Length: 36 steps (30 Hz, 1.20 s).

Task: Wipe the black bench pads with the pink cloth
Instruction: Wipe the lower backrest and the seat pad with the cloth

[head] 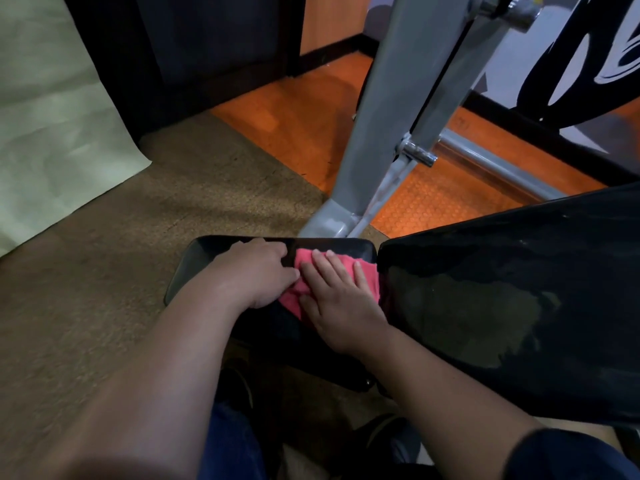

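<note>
A pale green sheet [52, 116] lies at the far left on the brown carpeted floor [114, 258]. Further right, the small black padded seat pad [194, 258] sits low in the middle. The left hand [258, 275] rests on it, fingers curled and pressed together over the pad's far edge, its fingertips touching the crumpled pink cloth [304, 271]. The cloth lies on the seat pad's right end, close by the gap between the pads. The right hand [337, 296] lies flat on the cloth, fingers spread, pressing it down. Behind stand grey metal frame legs [377, 133] on orange studded rubber flooring [304, 123]. At right, the large glossy black back pad [512, 299] slopes upward.
</note>
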Tool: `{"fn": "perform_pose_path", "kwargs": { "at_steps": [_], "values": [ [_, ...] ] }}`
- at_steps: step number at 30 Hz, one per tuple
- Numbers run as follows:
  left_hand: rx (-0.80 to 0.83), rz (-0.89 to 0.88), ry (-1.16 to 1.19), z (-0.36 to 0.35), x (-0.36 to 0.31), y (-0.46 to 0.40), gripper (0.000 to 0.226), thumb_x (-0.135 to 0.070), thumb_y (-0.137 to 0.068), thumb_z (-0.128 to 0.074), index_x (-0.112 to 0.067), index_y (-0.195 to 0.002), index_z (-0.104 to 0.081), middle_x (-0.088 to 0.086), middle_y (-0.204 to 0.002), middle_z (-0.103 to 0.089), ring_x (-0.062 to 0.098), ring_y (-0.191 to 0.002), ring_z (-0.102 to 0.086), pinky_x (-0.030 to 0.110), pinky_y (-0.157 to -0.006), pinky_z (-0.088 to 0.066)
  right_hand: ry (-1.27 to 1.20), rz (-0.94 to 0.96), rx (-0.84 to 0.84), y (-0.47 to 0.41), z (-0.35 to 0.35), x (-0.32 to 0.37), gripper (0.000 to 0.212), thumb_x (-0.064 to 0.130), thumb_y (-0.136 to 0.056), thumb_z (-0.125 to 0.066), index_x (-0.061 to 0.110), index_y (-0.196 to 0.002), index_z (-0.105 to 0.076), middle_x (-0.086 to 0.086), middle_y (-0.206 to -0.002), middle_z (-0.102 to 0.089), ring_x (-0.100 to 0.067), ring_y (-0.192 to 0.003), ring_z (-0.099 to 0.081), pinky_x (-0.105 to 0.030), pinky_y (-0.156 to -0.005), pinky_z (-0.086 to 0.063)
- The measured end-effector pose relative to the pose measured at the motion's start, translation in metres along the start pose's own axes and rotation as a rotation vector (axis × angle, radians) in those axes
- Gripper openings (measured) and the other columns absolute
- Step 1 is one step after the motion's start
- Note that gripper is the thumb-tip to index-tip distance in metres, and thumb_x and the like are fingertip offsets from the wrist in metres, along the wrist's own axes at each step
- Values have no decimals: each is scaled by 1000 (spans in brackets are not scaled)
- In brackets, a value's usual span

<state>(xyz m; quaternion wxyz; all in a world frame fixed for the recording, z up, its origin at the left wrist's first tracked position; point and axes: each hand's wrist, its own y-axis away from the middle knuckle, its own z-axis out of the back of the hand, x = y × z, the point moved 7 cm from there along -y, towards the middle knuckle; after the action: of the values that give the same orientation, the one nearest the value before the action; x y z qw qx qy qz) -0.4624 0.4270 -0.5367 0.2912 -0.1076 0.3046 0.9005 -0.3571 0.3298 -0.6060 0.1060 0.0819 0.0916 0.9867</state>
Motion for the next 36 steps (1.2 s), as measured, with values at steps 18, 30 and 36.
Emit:
{"fn": "perform_pose_path", "kwargs": {
  "at_steps": [18,30,36],
  "values": [
    [-19,9,-2,-1,-2,-4,50,-56,-95,-49,-27,-136,-54,5,-141,-49,31,-132,-43,47,-107,-40,-37,-44,-15,-27,10,-13,59,46,-107,-27,25,-161,-15,1,-171,-8,-19,-156,2,-52,-124,4],
    [-20,3,-8,-1,1,-5,31,-56,-94,-47,-32,-112,-57,7,-130,-54,33,-124,-48,49,-102,-43,-91,-45,-16,-52,9,1,60,44,-106,-30,24,-161,-15,1,-169,-12,-21,-156,-2,-54,-123,5],
    [-19,6,6,2,0,-5,43,-57,-95,-46,-31,-128,-56,5,-136,-52,30,-126,-47,48,-103,-42,-98,-71,-24,-52,16,-17,54,43,-107,-31,27,-158,-23,3,-166,-22,-20,-154,-8,-49,-124,3]
  ]
}}
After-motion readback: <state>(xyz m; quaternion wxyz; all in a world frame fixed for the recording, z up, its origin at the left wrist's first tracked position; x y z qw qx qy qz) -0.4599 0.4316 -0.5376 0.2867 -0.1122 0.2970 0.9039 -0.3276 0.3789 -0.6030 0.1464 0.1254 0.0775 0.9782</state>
